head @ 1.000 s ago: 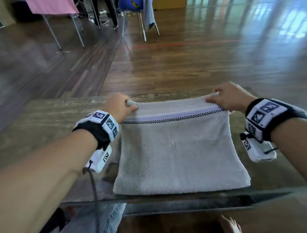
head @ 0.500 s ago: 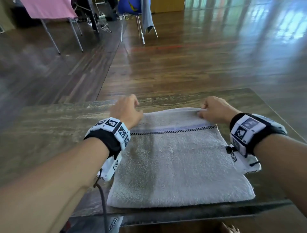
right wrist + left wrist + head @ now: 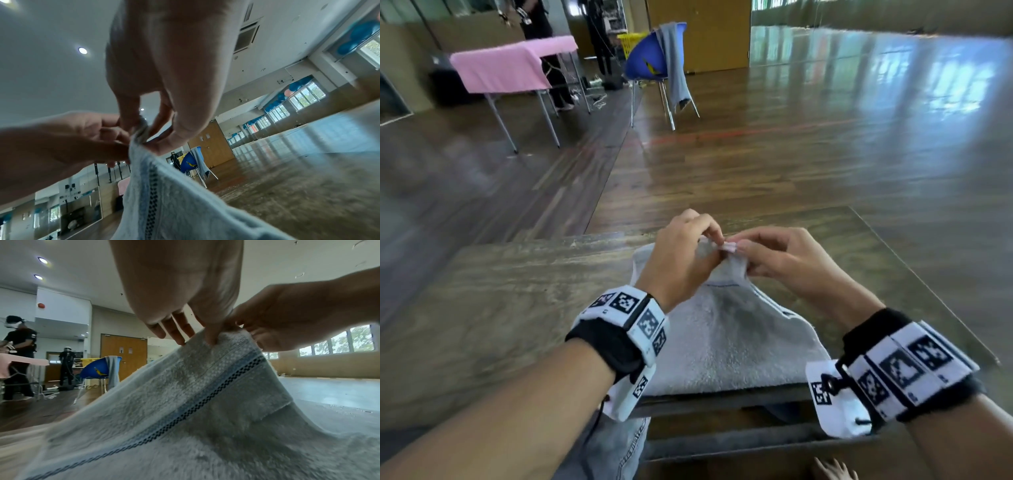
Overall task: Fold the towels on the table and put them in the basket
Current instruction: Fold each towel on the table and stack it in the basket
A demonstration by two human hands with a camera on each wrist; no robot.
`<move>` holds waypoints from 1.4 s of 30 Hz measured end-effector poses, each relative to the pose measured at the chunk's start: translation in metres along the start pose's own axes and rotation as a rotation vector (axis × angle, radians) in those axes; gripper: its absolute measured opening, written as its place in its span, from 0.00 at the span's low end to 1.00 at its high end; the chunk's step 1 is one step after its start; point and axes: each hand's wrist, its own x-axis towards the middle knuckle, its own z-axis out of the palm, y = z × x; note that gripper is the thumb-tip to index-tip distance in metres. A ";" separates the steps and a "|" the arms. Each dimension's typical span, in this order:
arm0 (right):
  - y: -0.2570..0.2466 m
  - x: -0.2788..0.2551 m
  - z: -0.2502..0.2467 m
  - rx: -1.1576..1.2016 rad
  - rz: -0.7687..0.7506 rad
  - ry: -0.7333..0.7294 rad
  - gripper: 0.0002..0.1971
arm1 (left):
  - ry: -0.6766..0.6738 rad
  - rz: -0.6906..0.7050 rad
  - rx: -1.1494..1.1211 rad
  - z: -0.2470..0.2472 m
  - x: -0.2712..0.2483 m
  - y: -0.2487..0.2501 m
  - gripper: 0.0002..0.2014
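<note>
A grey towel (image 3: pixel 729 339) with a blue and black checked stripe (image 3: pixel 197 407) lies on the wooden table (image 3: pixel 493 308), its near edge at the table's front. My left hand (image 3: pixel 685 253) and right hand (image 3: pixel 777 257) meet above the towel's far edge. Both pinch its far corners together and lift them into a peak. The left wrist view shows my left hand (image 3: pixel 207 335) with thumb and forefinger on the raised towel edge. In the right wrist view my right hand (image 3: pixel 144 129) pinches the bunched corner of the towel (image 3: pixel 174 203). No basket for the towels is identifiable.
Beyond the table's far edge is polished wood floor. A blue chair (image 3: pixel 650 58) draped with a grey cloth and a table under a pink cover (image 3: pixel 510 65) stand far back, with people beside them. The table's right edge (image 3: pixel 928 291) runs close to my right wrist.
My hands held the towel's far corners wide apart; they have come together in the middle, bringing the two corners to meet and raising the far edge. The head view has tilted up.
</note>
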 end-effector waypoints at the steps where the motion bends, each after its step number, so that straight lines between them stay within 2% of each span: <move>1: 0.000 -0.006 0.000 0.001 -0.018 0.005 0.05 | 0.000 0.006 -0.005 -0.002 -0.003 0.003 0.09; 9: 0.002 -0.023 0.000 0.037 -0.034 0.148 0.01 | -0.044 0.002 0.006 0.007 -0.009 0.029 0.06; 17: 0.004 -0.015 -0.021 0.071 0.077 0.263 0.13 | -0.064 -0.088 -0.104 0.015 -0.010 0.038 0.03; 21: 0.005 -0.012 -0.024 0.090 0.131 0.236 0.13 | -0.076 -0.126 -0.110 0.013 -0.008 0.038 0.01; 25: 0.006 -0.013 -0.022 0.086 0.119 0.222 0.13 | -0.074 -0.148 -0.138 0.016 -0.006 0.040 0.08; 35: 0.007 -0.012 -0.025 0.031 0.104 0.227 0.10 | -0.002 -0.178 -0.221 0.031 -0.005 0.041 0.10; 42: 0.003 -0.014 -0.024 0.036 0.123 0.224 0.09 | -0.009 -0.205 -0.219 0.035 -0.005 0.041 0.11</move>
